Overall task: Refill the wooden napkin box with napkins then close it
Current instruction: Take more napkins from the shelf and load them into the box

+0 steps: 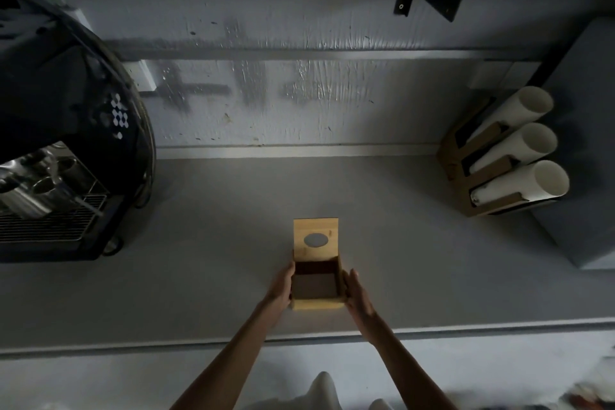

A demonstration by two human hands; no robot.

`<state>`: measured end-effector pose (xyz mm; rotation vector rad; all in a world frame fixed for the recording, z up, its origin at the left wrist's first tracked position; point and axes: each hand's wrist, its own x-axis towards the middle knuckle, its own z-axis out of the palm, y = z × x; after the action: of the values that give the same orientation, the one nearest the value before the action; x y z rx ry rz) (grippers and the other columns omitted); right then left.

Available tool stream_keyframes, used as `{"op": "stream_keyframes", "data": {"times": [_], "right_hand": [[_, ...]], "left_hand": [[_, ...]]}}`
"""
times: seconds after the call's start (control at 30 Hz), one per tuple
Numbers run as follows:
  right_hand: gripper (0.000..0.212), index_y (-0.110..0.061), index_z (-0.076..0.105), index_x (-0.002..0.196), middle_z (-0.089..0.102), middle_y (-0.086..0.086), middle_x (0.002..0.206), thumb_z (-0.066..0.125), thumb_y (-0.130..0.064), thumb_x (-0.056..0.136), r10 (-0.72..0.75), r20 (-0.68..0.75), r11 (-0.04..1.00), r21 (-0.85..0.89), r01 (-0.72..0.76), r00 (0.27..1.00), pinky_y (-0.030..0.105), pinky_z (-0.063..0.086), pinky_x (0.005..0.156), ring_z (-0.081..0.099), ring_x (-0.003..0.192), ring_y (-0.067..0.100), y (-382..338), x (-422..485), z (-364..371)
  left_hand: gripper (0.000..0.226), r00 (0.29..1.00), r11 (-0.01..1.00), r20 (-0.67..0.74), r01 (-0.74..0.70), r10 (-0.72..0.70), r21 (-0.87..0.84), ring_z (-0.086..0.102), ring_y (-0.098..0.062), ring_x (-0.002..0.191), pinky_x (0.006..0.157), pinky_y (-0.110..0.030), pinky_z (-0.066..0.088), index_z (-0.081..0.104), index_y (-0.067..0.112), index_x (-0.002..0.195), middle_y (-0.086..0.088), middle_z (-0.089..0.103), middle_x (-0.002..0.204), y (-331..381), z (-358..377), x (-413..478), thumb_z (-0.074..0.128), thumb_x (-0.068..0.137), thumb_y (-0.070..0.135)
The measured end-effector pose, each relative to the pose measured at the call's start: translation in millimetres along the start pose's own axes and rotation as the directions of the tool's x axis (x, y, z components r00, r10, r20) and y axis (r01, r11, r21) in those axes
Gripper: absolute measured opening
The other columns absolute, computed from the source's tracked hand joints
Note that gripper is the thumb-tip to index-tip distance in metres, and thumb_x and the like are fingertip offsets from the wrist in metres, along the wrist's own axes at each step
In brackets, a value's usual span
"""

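A small wooden napkin box (pixel 316 304) stands on the grey counter (pixel 206 263), near its front edge. Its hinged lid (pixel 315 228) with an oval cut-out is swung back and upright, so the box is open. The inside looks dark, with no napkins that I can make out. My left hand (pixel 282 288) presses flat against the box's left side. My right hand (pixel 356 293) lies against its right side, fingers straight. Both hands hold the box between them.
A black espresso machine (pixel 63 130) with a metal drip grid fills the left. At the right, a wooden holder (pixel 479 176) carries three stacks of white paper cups, beside a grey block (pixel 585 150). A grey wall rises behind the counter.
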<state>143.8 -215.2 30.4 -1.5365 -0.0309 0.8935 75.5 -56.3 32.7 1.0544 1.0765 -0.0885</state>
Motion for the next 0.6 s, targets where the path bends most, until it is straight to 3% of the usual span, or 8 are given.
{"op": "stream_keyframes", "data": {"times": [0.1, 0.17, 0.23, 0.3, 0.37, 0.47, 0.6], "right_hand": [[0.035, 0.003, 0.054, 0.125, 0.056, 0.030, 0.129, 0.038, -0.019, 0.103, 0.012, -0.057, 0.997, -0.080, -0.017, 0.998, 0.055, 0.042, 0.104, 0.053, 0.121, 0.041, 1, 8, -9], [0.024, 0.003, 0.057, 0.118, 0.060, 0.034, 0.114, 0.050, -0.008, 0.097, -0.009, -0.120, 0.989, -0.144, -0.009, 0.993, 0.047, 0.048, 0.085, 0.060, 0.100, 0.039, -3, 11, -15], [0.025, 0.000, 0.060, 0.118, 0.065, 0.026, 0.104, 0.055, -0.007, 0.095, -0.111, -0.147, 0.951, -0.302, 0.062, 0.983, 0.045, 0.050, 0.079, 0.061, 0.087, 0.033, -12, 9, -17], [0.017, -0.013, 0.064, 0.108, 0.069, 0.016, 0.102, 0.054, -0.010, 0.094, -0.237, -0.135, 0.878, -0.455, 0.152, 0.962, 0.047, 0.054, 0.083, 0.066, 0.087, 0.030, -32, 1, -11], [0.015, -0.022, 0.065, 0.100, 0.071, 0.004, 0.096, 0.053, -0.014, 0.095, -0.383, -0.082, 0.770, -0.579, 0.269, 0.920, 0.040, 0.058, 0.077, 0.069, 0.086, 0.021, -63, -9, 0], [0.014, -0.023, 0.066, 0.098, 0.069, -0.011, 0.088, 0.055, -0.015, 0.095, -0.614, 0.092, 0.529, -0.690, 0.495, 0.784, 0.013, 0.053, 0.066, 0.067, 0.075, 0.000, -128, -27, 27], [0.012, -0.028, 0.068, 0.097, 0.062, -0.030, 0.091, 0.059, -0.020, 0.092, -0.825, 0.230, 0.261, -0.655, 0.709, 0.516, 0.007, 0.048, 0.065, 0.065, 0.082, -0.004, -233, -63, 69]], "left_hand": [[0.039, 1.000, 0.983, 0.010, -0.017, 0.016, 0.184, 0.048, -0.033, 0.126, 0.106, -0.045, 0.040, 0.047, 0.009, 0.133, -0.016, 0.050, 0.136, 6, -10, -2, 0.046, 0.099, 0.029], [0.019, 0.994, 0.926, 0.068, -0.104, 0.085, 0.362, 0.058, -0.028, 0.101, 0.091, -0.041, 0.047, 0.059, 0.012, 0.107, -0.018, 0.059, 0.112, 14, -17, -8, 0.045, 0.097, 0.020], [0.019, 0.975, 0.827, 0.134, -0.221, 0.177, 0.516, 0.053, -0.019, 0.076, 0.070, -0.031, 0.042, 0.056, 0.022, 0.082, -0.011, 0.056, 0.086, 30, -26, -20, 0.043, 0.097, 0.021], [0.020, 0.939, 0.706, 0.207, -0.343, 0.274, 0.620, 0.054, -0.019, 0.073, 0.060, -0.028, 0.038, 0.058, 0.018, 0.083, -0.012, 0.062, 0.085, 55, -35, -36, 0.047, 0.098, 0.026], [0.027, 0.868, 0.527, 0.266, -0.471, 0.419, 0.708, 0.060, -0.024, 0.071, 0.061, -0.032, 0.043, 0.061, 0.007, 0.081, -0.023, 0.069, 0.088, 90, -44, -56, 0.051, 0.096, 0.027], [0.036, 0.714, 0.221, 0.333, -0.562, 0.616, 0.797, 0.062, -0.026, 0.069, 0.069, -0.037, 0.050, 0.062, 0.006, 0.079, -0.011, 0.067, 0.075, 155, -58, -99, 0.054, 0.094, 0.038], [0.032, 0.463, -0.027, 0.406, -0.633, 0.788, 0.774, 0.055, -0.010, 0.054, 0.057, -0.028, 0.044, 0.060, 0.020, 0.075, 0.006, 0.064, 0.065, 241, -80, -172, 0.059, 0.087, 0.049]]}}
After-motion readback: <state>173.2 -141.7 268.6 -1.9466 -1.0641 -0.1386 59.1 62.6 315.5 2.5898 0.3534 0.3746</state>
